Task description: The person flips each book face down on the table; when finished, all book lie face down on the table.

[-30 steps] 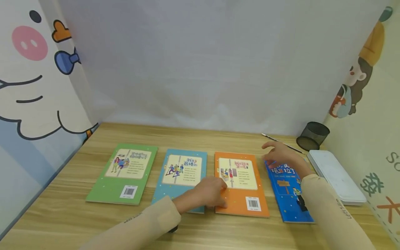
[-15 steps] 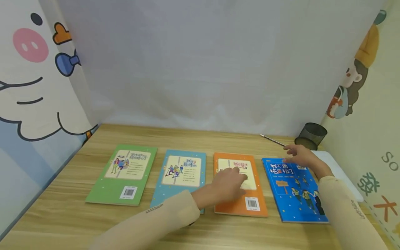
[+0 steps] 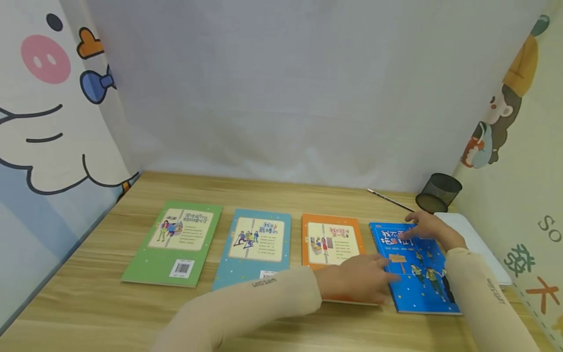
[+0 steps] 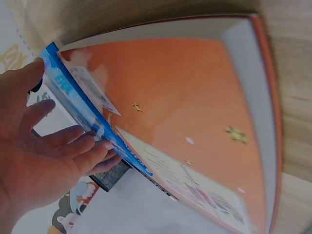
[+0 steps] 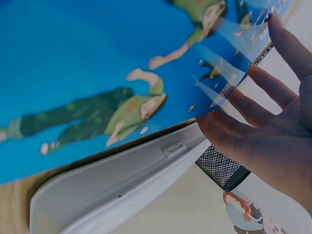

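Observation:
A blue book lies on the table at the right, front cover up with cartoon figures. My right hand is at its upper right part, fingers spread and gently bent, fingertips at the cover's edge in the right wrist view. An orange book lies just left of it, barcode side up. Over the lower right of the orange book my left hand hovers with loose, extended fingers pointing toward the blue book. Its palm and spread fingers hold nothing in the left wrist view. The left hand covers the orange book's barcode in the head view.
A light blue book and a green book lie further left in the same row. Behind the blue book are a pencil and a black mesh pen cup. A white case stands by the right wall.
My left hand has moved right, from the orange book's left edge across it toward the blue book. My right hand has shifted right along the blue book's top and come slightly nearer.

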Demonstrator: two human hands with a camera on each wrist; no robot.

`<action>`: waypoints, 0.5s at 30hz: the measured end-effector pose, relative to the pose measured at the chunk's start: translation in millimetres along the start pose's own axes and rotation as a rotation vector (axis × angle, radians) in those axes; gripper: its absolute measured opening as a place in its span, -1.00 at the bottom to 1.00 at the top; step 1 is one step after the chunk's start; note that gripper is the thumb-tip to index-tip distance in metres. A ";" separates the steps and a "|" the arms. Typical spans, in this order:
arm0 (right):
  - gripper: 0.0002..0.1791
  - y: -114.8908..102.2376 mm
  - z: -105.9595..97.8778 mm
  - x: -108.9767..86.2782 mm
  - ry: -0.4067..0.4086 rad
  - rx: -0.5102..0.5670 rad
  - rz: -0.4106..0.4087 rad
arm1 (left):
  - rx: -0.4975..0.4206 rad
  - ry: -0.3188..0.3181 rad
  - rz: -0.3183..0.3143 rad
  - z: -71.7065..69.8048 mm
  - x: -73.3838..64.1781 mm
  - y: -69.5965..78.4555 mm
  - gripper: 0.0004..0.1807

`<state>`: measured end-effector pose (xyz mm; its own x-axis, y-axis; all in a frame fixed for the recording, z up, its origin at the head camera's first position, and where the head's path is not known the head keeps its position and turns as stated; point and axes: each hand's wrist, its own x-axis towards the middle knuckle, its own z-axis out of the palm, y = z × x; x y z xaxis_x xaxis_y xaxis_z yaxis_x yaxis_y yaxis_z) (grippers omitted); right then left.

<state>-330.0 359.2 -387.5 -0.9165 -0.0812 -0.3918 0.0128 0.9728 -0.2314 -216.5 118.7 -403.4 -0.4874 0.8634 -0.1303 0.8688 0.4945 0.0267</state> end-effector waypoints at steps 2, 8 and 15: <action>-0.11 0.9 0.5 0.0 -0.001 -0.008 0.004 | 0.017 -0.035 0.014 0.6 8.0 6.7 -0.34; -0.09 2.3 0.9 2.3 0.000 -0.028 -0.003 | 0.018 -0.118 0.003 1.3 22.3 19.0 -0.28; -0.06 2.8 -1.5 2.5 -0.007 -0.028 0.016 | -0.014 -0.134 -0.014 6.0 27.9 18.6 -0.31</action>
<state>-332.8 362.1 -387.8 -0.9135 -0.0673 -0.4013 0.0156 0.9797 -0.1998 -213.4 151.4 -412.4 -0.4826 0.8357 -0.2620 0.8602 0.5085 0.0374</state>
